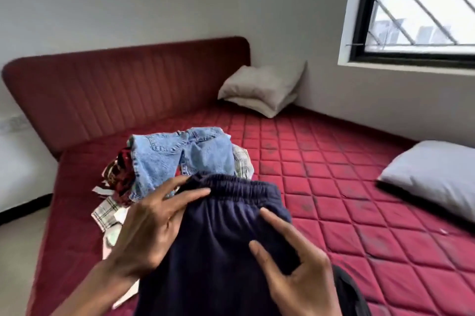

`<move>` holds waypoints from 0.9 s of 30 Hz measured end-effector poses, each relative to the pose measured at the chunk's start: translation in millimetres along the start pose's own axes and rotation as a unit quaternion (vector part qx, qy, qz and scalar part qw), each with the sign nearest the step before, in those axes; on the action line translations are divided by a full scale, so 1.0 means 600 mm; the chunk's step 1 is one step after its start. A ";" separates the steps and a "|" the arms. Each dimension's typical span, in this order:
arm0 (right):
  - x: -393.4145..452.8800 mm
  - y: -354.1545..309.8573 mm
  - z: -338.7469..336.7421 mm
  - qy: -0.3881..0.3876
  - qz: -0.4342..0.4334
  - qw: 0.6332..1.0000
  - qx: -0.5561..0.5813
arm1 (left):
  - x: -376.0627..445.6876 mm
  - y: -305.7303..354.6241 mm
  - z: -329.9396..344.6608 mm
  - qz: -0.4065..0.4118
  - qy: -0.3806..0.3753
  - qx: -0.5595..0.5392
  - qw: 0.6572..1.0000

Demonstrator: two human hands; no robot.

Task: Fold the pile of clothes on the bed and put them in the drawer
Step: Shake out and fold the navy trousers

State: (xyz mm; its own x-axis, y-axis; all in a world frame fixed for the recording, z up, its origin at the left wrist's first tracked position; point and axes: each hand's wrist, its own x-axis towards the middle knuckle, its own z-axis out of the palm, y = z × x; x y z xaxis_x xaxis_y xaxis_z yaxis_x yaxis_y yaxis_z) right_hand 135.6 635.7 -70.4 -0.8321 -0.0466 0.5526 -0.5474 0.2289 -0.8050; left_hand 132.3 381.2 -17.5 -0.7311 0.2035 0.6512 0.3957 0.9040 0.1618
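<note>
Both hands [149, 225] (fingers [276, 223] straight) on trousers [218, 251]

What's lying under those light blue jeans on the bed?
Under the jeans a dark red patterned garment and checked cloth stick out. How many more clothes lie beneath is hidden by the jeans and the navy trousers.

Both hands' fingers [195, 193] touch navy trousers [218, 251] beside jeans [180, 153].
</note>
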 end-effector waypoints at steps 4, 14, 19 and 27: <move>0.121 0.082 -0.032 0.057 -0.028 0.998 -0.013 | 0.172 -0.016 0.093 0.059 -0.002 -0.005 0.998; 0.628 0.387 -0.062 0.084 0.118 0.970 -0.197 | 0.677 -0.094 0.472 -0.020 -0.185 0.111 0.976; 0.573 0.524 0.003 -0.044 0.239 0.924 -0.294 | 0.472 -0.122 0.619 0.016 -0.312 0.058 0.948; 0.199 0.495 0.095 0.033 0.453 0.888 -0.078 | 0.009 -0.149 0.499 -0.306 -0.170 -0.097 0.932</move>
State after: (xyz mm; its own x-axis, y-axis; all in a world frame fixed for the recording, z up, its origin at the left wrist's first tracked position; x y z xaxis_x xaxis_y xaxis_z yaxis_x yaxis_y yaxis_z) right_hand -131.4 642.5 -255.7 -0.9148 0.2807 -0.2904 0.3666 0.2754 -0.8887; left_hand -73.7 414.2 -250.5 -0.9736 -0.1905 0.1256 -0.0844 0.8121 0.5774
